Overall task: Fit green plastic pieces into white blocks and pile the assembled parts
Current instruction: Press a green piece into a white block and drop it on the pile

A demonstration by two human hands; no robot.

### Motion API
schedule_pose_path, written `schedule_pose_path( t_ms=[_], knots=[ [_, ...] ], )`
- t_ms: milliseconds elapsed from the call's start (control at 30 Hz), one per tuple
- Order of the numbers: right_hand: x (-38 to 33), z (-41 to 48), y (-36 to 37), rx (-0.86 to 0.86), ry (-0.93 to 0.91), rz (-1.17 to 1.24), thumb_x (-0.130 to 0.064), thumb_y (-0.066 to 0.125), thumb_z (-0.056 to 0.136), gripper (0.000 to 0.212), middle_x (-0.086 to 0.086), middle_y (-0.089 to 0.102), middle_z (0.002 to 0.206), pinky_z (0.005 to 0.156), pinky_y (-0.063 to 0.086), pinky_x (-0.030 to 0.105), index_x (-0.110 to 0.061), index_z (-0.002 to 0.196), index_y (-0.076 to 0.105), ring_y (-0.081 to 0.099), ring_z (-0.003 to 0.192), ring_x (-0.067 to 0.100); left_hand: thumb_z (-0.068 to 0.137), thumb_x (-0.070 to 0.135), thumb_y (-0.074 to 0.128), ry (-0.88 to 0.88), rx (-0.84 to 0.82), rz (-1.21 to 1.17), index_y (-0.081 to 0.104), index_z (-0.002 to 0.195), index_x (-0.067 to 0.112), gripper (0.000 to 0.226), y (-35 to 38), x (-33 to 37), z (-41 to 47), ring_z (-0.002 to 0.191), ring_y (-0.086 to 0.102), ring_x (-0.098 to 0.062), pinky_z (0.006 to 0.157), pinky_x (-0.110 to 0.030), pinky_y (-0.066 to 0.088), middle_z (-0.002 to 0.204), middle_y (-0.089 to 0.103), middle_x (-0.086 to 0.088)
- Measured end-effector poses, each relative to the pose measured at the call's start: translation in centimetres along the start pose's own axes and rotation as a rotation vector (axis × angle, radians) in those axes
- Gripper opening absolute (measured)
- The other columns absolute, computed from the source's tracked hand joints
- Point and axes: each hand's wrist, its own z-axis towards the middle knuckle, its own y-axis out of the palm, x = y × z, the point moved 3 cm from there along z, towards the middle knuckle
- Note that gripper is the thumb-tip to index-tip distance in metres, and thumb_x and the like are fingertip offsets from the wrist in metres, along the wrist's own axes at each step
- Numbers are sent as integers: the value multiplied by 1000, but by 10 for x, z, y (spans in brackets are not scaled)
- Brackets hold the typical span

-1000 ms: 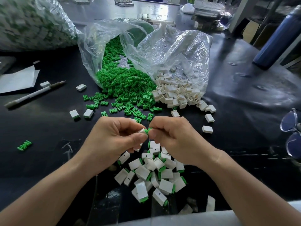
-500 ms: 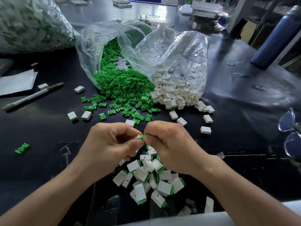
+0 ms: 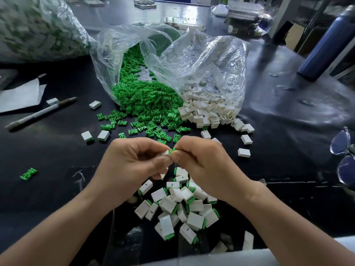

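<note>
Black tabletop [image 3: 288, 131]: left hand [image 3: 132, 164] pinches a white block [image 3: 164, 153], right hand [image 3: 203, 166] pinches a green piece [image 3: 172, 150], above the assembled pile [image 3: 178, 208].

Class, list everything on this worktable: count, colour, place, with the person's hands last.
loose green pieces: many, green, spilling from clear bag, centre
loose white blocks: many, white, in second bag, right
assembled parts: pile, white and green, under the hands
pen: one, white, left
paper: one, white, far left
big bag: one, clear, top left
bottle: one, blue, far right
glasses: one pair, clear, right edge
table: one, black
left hand: pinches a white block
right hand: pinches a green piece against it
</note>
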Motion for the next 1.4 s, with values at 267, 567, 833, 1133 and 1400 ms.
schedule_pose_path(
  t_ms=[267, 567, 833, 1133, 1400],
  knots=[
    [11, 2, 1, -140, 388, 677, -57, 35, 74, 55, 1, 59, 60, 50, 41, 21, -10, 71, 62, 53, 52, 11, 50, 20, 71, -56, 27, -159, 73, 71, 14, 22, 0, 1, 0, 56, 66, -15, 47, -20, 51, 70, 71, -13],
    [-2, -3, 17, -407, 494, 995, -55, 36, 74, 52, 2, 55, 62, 49, 40, 19, -6, 77, 55, 48, 51, 11, 60, 8, 67, -40, -105, -227, 71, 81, -3, 24, 8, 3, 0, 56, 61, -26, 52, -29, 54, 79, 72, -8],
    [-11, -3, 15, -400, 447, 1152, -43, 41, 76, 32, -5, 38, 61, 48, 31, 12, -25, 81, 67, 35, 50, 4, 59, 14, 68, 15, -108, -305, 71, 75, 1, 21, 9, 4, -2, 58, 64, -23, 54, -28, 56, 84, 72, -13],
    [-9, -1, 15, -355, 462, 1185, -41, 43, 77, 31, -4, 46, 58, 48, 34, 14, -21, 71, 65, 40, 53, 6, 60, 18, 77, -1, -126, -337, 75, 79, 8, 21, 6, 3, 0, 55, 63, -23, 55, -28, 53, 76, 70, -17],
    [-6, -2, 14, -341, 453, 1067, -44, 47, 71, 37, 0, 46, 62, 49, 35, 13, -9, 80, 50, 40, 54, 8, 65, 7, 61, -80, -75, -305, 72, 80, 2, 20, 5, 0, 0, 69, 66, -28, 63, -30, 57, 87, 72, -17]
  ],
)
